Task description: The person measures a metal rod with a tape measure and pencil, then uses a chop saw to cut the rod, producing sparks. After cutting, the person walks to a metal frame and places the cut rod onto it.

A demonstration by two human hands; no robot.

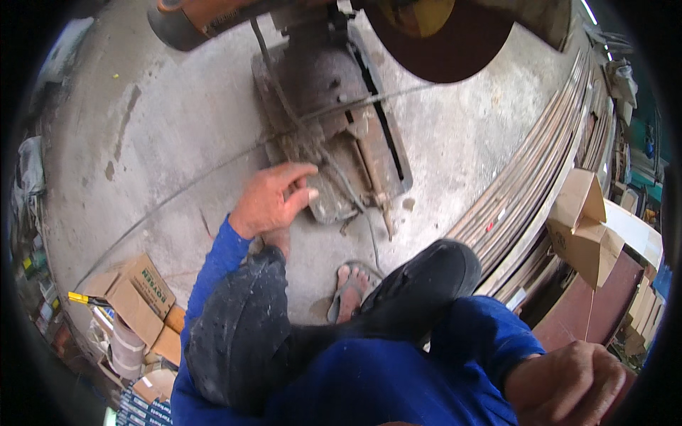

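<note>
A chop saw with an orange motor housing (213,14) and a dark round disc (437,50) stands on a metal base (334,78). Cords cross the base. My left hand (277,199) is at the near left part of the base, fingers loosely bent and apart, holding nothing visible; whether it touches the base I cannot tell. At the lower right, my right hand (561,376) is closed, with a thin thread or wire (587,312) running down toward it; what its fingers hold is unclear.
Long thin strips (518,177) lie bundled along the right, beside a folded cardboard piece (575,234) and a reddish panel (568,302). An opened cardboard box (135,298) and rolls (126,348) are at the lower left. My sandalled foot (348,287) is on the concrete floor (170,156).
</note>
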